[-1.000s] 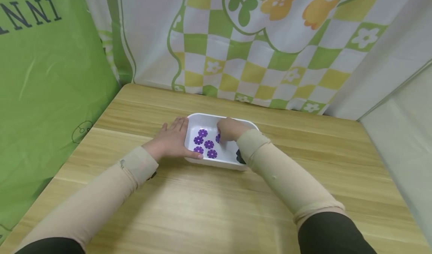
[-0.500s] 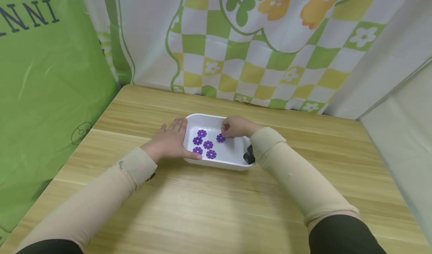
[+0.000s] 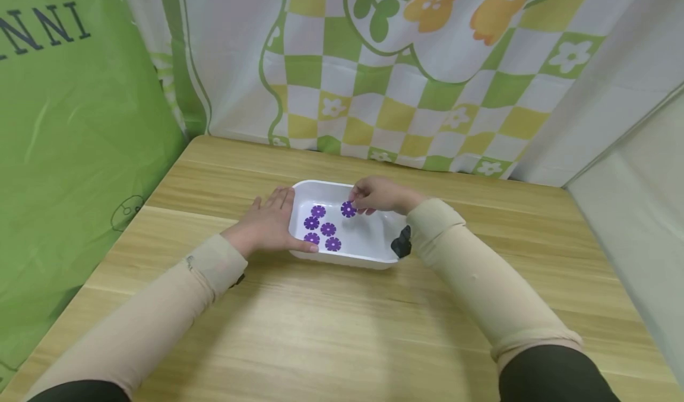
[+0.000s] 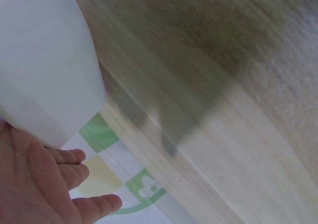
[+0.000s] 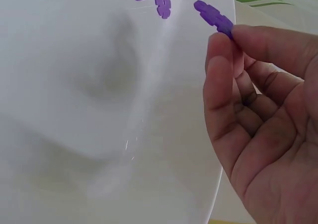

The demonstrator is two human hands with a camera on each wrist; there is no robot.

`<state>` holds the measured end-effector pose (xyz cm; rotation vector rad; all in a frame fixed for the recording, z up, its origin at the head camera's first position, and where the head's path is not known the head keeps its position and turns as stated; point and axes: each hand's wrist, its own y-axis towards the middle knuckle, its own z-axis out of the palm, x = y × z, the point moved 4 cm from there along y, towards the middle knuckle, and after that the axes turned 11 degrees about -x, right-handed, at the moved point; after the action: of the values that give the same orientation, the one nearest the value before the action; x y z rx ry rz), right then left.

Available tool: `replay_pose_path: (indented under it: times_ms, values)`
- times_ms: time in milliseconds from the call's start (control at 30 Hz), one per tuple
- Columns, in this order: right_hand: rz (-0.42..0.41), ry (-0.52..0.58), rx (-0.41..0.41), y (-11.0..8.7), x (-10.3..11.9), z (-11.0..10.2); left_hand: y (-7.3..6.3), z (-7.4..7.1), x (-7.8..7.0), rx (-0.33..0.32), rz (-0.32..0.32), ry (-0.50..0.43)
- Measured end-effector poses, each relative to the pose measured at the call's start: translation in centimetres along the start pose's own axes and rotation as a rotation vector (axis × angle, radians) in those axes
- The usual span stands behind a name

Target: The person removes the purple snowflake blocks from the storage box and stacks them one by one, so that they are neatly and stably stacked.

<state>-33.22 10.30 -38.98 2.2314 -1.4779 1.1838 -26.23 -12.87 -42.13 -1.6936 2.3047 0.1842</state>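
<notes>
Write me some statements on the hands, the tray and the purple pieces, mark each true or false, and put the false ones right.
1. The right hand pinches a purple piece. True.
2. That piece is square. False: it is round, with a notched edge like a flower.
3. The left hand touches a white tray. True.
4. The tray stands on a carpet. False: it stands on a wooden table.
5. Five other purple pieces show on the tray's bottom. True.
6. Those five lie at the end of the tray farthest from the left hand. False: they lie towards the end beside it.
</notes>
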Motion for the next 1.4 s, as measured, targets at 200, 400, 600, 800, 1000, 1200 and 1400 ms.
replay_pose_path:
  times_ms: [200,400,600,800,1000,1200,1400]
  values:
    - [-0.006,0.078,-0.015,-0.6,-0.3,-0.3,-0.1,0.1,0.0,0.001,0.007,0.002]
    - [0.000,0.109,-0.020,-1.2,-0.8,-0.9,-0.1,0.2,0.0,-0.001,0.006,-0.002]
    - [0.033,0.103,-0.032,-2.0,-1.5,-1.7,-0.2,0.1,-0.1,0.003,0.015,0.017]
    - [0.052,0.123,-0.053,-2.9,-2.6,-2.4,-0.1,0.1,-0.1,-0.012,0.039,0.051]
    - [0.066,0.136,-0.083,-4.3,-3.9,-3.4,-0.1,0.2,-0.3,-0.011,0.039,0.051]
    - [0.082,0.152,-0.140,-6.1,-5.8,-5.1,-0.1,0.0,-0.1,-0.021,0.015,0.056]
    - [0.090,0.182,-0.158,-7.3,-7.5,-6.1,-0.2,-0.2,-0.1,-0.030,0.005,0.032]
